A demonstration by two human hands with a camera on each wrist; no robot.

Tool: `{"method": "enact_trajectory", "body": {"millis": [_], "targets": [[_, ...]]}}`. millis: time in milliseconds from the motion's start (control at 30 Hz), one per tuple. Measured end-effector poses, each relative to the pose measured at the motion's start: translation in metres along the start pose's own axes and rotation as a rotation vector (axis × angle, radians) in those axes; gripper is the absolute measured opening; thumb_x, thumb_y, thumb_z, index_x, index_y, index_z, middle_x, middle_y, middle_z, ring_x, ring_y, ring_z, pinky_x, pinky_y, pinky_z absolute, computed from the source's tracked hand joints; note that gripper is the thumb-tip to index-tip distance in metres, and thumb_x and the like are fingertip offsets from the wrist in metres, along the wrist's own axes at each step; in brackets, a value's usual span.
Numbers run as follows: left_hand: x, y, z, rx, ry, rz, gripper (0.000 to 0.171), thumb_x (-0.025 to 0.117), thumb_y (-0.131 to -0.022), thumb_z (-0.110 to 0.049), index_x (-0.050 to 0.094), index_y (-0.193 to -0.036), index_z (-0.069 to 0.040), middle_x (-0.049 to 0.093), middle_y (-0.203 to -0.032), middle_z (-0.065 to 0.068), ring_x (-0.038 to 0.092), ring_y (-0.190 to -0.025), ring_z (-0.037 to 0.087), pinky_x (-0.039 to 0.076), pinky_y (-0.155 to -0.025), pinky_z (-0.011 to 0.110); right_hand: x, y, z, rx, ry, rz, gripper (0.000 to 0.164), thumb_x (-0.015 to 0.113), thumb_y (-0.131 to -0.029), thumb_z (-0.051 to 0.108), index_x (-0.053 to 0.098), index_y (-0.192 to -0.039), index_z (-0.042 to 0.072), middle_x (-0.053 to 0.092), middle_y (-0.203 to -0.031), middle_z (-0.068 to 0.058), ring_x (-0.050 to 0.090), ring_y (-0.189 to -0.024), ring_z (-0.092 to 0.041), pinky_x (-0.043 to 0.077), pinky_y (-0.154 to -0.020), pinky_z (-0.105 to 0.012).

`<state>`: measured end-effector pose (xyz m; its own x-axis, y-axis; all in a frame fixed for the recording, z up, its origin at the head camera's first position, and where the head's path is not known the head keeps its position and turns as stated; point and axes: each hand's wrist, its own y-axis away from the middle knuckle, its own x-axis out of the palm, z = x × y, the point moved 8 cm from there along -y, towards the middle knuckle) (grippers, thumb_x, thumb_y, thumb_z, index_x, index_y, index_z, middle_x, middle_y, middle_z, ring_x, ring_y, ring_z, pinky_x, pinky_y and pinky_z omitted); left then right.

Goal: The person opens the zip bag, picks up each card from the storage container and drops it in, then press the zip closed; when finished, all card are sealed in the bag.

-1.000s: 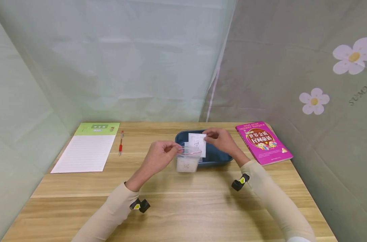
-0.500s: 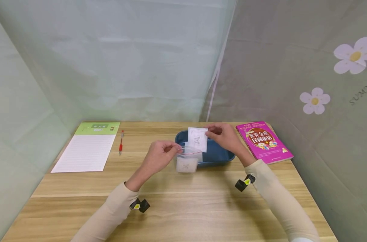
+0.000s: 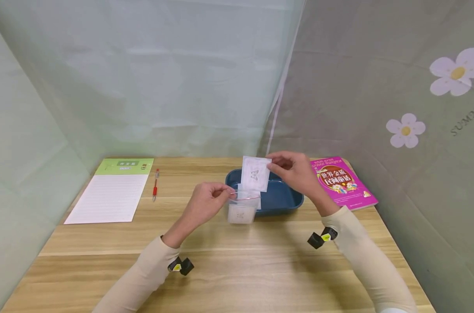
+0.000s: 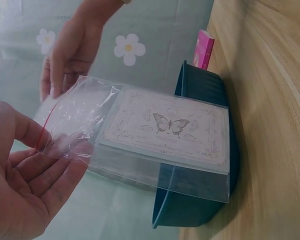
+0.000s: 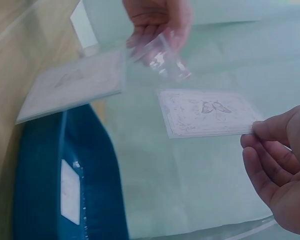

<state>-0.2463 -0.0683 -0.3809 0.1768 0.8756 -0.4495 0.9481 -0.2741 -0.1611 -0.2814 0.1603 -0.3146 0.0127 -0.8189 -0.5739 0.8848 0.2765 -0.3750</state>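
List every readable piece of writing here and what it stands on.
"世界金质民间童话": magenta paperback book; smaller lettering unreadable.
"作文", then a blurred character: white lined paper pad with green top; label beneath unreadable.
"SUMME", cut off at frame edge: grey flower-printed fabric curtain.
White butterfly-printed paper cards: fine markings, no readable words.

1. Bag (image 4: 97,112): clear, glossy, crinkled plastic.
2. Butterfly card (image 3: 255,174): smooth, matt, paper-like.
3. Far tray (image 3: 280,200): smooth plastic with a soft sheen.
4. Table (image 3: 237,269): smooth wood grain, slightly shiny.
5. Left writing pad (image 3: 107,198): matt paper.
6. Right book (image 3: 344,191): smooth paper cover.
7. Sleeves (image 3: 363,252): matt cloth.
8. Far curtain (image 3: 162,87): matt, creased, cloth-like.
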Motion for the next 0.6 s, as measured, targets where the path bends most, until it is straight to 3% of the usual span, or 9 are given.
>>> {"method": "enact_trajectory", "body": {"millis": [400,600], "targets": [[0.002,-0.002,0.002,0.011,-0.01,0.004,0.02,0.061,-0.1,-0.012,0.08,-0.1,-0.007,0.079,-0.094,0.003,0.073,-0.083,0.017,0.037,-0.05,0.024,-0.014,0.005,0.03,-0.043,-0.013,-0.05,0.024,0.075,-0.093,0.012,0.076,-0.116,0.006,0.076,-0.096,-0.01,0.068,-0.077,-0.019,0.053,-0.069,-0.02],[0.003,-0.003,0.004,0.005,-0.024,0.009,0.021,0.06,-0.099,-0.013,0.08,-0.101,-0.006,0.079,-0.094,0.003,0.067,-0.071,0.015,0.033,-0.047,0.024,-0.013,0.009,0.037,-0.081,-0.033,-0.058,0.024,0.076,-0.092,0.011,0.076,-0.116,0.006,0.077,-0.095,-0.009,0.07,-0.077,-0.018,0.054,-0.067,-0.021]]}}
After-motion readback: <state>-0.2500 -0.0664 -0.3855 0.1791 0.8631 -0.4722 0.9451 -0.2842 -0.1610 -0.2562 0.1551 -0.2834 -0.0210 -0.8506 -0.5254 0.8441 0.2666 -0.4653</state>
